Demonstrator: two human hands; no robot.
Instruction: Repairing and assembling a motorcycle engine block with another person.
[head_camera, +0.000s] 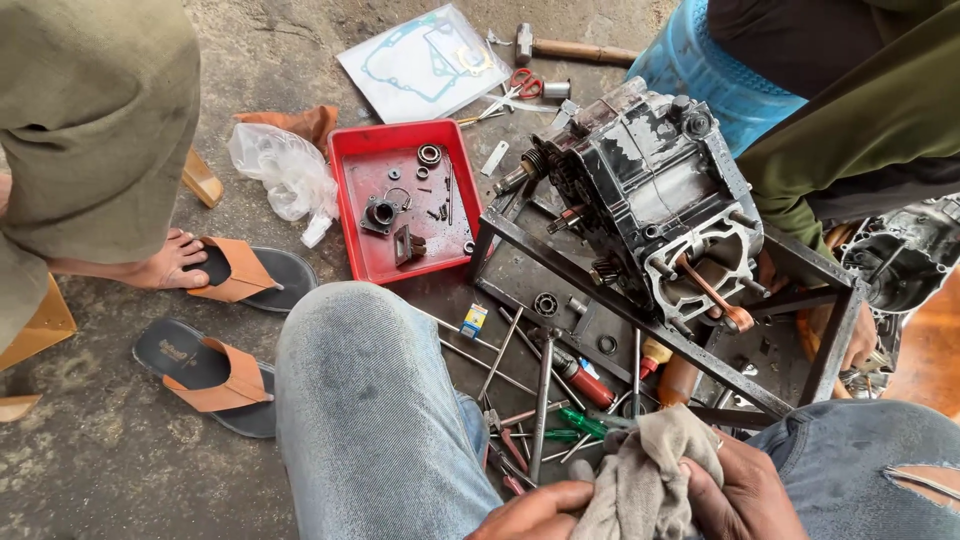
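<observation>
Both hands sit at the bottom centre of the frame, between the person's denim-clad knees: the left hand is closed on the lower fold of a grey rag, and the right hand is wrapped around its right side, fingers curled into the cloth. The rag is bunched between the two palms and held above the concrete floor. The step in hand appears to be wiping the hands, or a small part hidden inside the cloth; the picture does not show which. Directly above the rag, on the floor, lies a scatter of screwdrivers and long rods. At centre right of the frame, an engine block stands clamped on a steel frame stand, its open cylinder seat and connecting rod facing the camera. At upper centre, a red tray holds bearings, washers and small brackets; beyond it lie a gasket sheet, scissors and a hammer. Another person's sandalled foot occupies the left of the frame. Any next move would probably call for freeing one hand from the cloth and reaching forward over the loose tools without disturbing them.
</observation>
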